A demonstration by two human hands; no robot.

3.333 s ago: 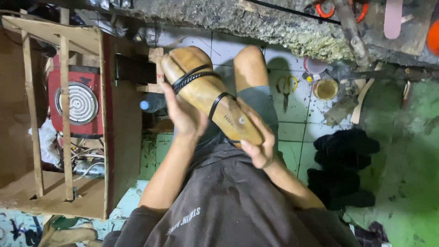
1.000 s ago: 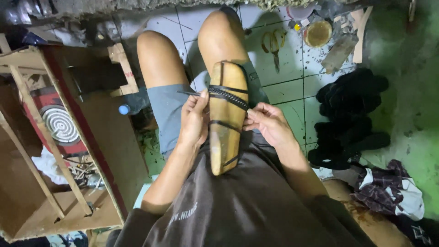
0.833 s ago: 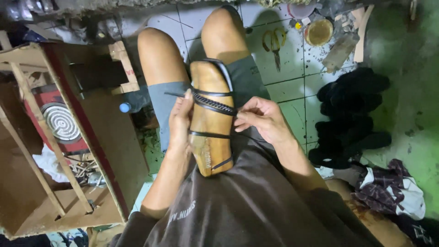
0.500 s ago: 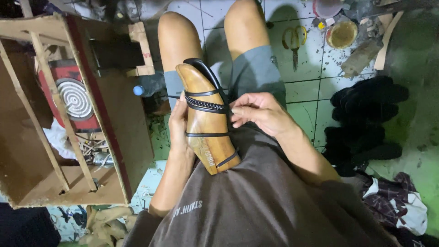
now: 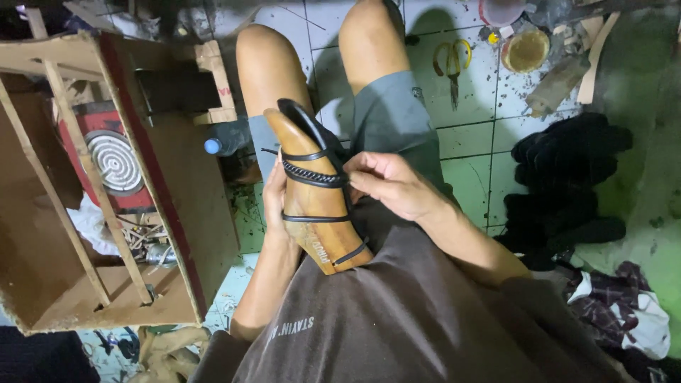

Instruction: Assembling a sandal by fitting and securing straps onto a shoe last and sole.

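Note:
A wooden shoe last (image 5: 310, 191) lies on my lap, toe pointing away, with a black sole under it and thin black straps across it, one of them braided (image 5: 312, 176). My left hand (image 5: 275, 200) grips the last along its left side from below. My right hand (image 5: 386, 182) rests at the right edge, fingertips pinching the strap ends near the braided band. I sit with bare knees over a tiled floor.
A wooden crate frame (image 5: 106, 191) with a red coil heater (image 5: 112, 162) stands to my left. Scissors (image 5: 452, 62) and a round glue tin (image 5: 526, 50) lie on the tiles ahead. A pile of black material (image 5: 567, 177) and crumpled cloth (image 5: 624, 312) sit on the right.
The last has tilted so its toe points up-left, and my left hand slid under its side. My right hand stayed at the straps; the view shifted slightly.

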